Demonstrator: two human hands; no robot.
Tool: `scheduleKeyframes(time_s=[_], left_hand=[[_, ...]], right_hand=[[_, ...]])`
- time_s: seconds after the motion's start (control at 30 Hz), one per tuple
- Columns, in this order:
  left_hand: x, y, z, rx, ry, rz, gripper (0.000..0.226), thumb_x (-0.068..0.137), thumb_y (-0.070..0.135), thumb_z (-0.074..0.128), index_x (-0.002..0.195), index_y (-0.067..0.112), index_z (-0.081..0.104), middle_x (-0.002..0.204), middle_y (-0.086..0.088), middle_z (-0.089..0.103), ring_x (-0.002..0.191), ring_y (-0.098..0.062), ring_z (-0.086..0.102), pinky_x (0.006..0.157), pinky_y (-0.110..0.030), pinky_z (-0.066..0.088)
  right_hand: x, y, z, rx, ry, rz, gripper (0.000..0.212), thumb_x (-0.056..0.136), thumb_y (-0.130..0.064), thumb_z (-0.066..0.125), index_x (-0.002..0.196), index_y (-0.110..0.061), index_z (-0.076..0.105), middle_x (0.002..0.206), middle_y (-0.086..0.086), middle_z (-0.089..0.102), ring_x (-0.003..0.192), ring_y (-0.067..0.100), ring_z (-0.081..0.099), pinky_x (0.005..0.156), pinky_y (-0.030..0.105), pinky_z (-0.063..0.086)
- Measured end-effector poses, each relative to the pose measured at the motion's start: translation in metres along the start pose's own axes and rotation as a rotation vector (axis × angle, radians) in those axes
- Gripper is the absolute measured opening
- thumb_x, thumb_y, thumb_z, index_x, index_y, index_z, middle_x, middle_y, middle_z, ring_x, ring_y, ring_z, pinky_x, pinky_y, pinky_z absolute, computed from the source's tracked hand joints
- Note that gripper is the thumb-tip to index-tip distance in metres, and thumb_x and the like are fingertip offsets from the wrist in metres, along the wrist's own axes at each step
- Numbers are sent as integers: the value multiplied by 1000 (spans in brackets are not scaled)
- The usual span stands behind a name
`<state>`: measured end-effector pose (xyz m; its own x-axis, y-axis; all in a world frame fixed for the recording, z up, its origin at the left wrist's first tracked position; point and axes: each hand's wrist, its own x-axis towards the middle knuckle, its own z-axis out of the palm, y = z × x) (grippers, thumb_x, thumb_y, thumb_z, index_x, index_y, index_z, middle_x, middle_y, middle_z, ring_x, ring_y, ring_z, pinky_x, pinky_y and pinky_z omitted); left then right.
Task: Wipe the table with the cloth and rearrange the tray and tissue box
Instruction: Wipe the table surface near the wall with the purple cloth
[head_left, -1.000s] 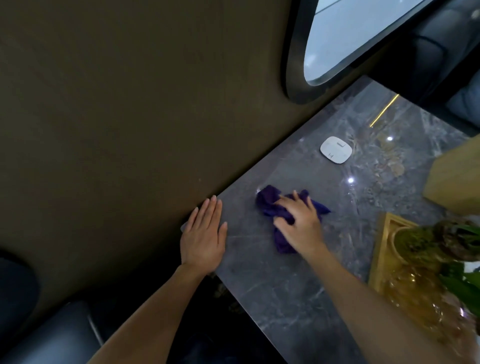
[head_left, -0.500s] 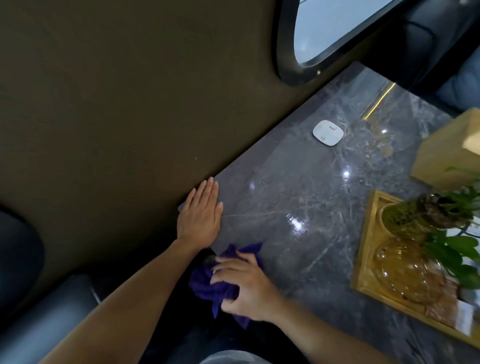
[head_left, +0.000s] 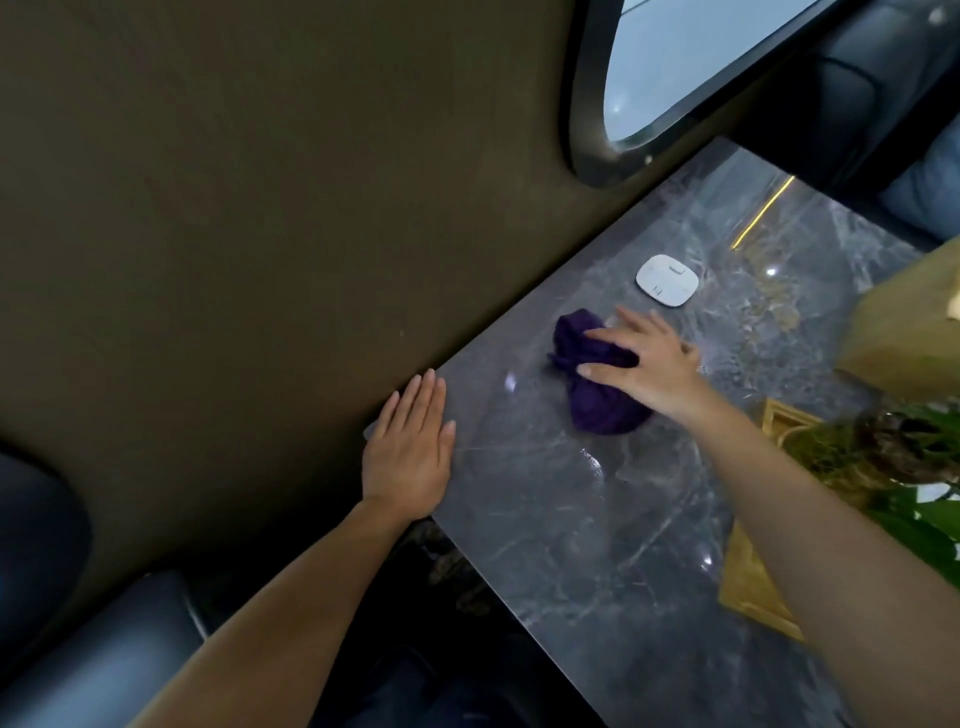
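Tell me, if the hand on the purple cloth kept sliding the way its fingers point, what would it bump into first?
Probably the wall. The right hand presses the purple cloth, fingers aimed left across the bare table. The white device seems off to the side.

Dim scene overall, we see muted colour and soft detail. Main light is the window (head_left: 691, 57) top right, pale and blown out. Small specular glints dot the glossy table (head_left: 597, 519), plus a thin yellow streak reflected near its far edge. Wall (head_left: 234, 182) is flat dark brown, near featureless. Wide-angle bend shows at the edges: the table edge and window frame lean. Right hand (head_left: 649, 366) is slightly motion-smeared; the plant (head_left: 904, 452) at right is blurred and murky.
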<state>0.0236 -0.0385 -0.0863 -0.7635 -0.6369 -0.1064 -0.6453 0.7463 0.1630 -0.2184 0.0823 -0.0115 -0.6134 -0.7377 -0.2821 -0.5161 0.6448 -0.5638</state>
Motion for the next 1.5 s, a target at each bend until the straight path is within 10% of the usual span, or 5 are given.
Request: scheduleKeyframes(time_s=[0.13, 0.53, 1.07, 1.27, 1.5], left_hand=[[2, 0, -1, -9, -16, -13, 61, 92, 41, 2, 147, 14, 7, 158, -2, 10, 146, -13, 6, 116, -30, -3], [2, 0, 0, 0, -17, -33, 64, 89, 42, 1, 146, 15, 9, 158, -1, 12, 146, -13, 6, 116, -29, -2], [-2, 6, -8, -37, -26, -29, 53, 98, 35, 17, 147, 13, 11, 158, -4, 13, 146, -15, 7, 120, -35, 4], [-2, 5, -7, -30, -30, -18, 54, 98, 35, 17, 147, 12, 11, 158, -4, 13, 146, -15, 7, 121, -35, 5], [2, 9, -9, 10, -91, -52, 56, 97, 39, 14, 147, 13, 9, 159, -4, 9, 146, -16, 5, 120, -37, 5]], right_hand=[[21, 7, 17, -286, 28, 66, 89, 66, -71, 57, 140, -43, 17, 158, 4, -2, 144, 29, -7, 110, 61, 0], [-8, -1, 83, 9, 330, -138, 53, 63, -23, 74, 111, -5, 63, 124, 15, 62, 131, 33, 42, 114, 42, 10], [-157, -27, 165, 155, -49, -490, 45, 57, -32, 67, 99, -14, 68, 115, 2, 69, 123, 10, 49, 116, 32, 17], [-174, -29, 124, 757, -557, -31, 48, 56, -3, 68, 100, -23, 67, 80, -20, 70, 81, -8, 58, 79, 10, 43], [-191, 6, 67, 857, -352, 86, 36, 56, -4, 66, 81, -30, 67, 74, -7, 65, 68, 0, 60, 68, 13, 47]])
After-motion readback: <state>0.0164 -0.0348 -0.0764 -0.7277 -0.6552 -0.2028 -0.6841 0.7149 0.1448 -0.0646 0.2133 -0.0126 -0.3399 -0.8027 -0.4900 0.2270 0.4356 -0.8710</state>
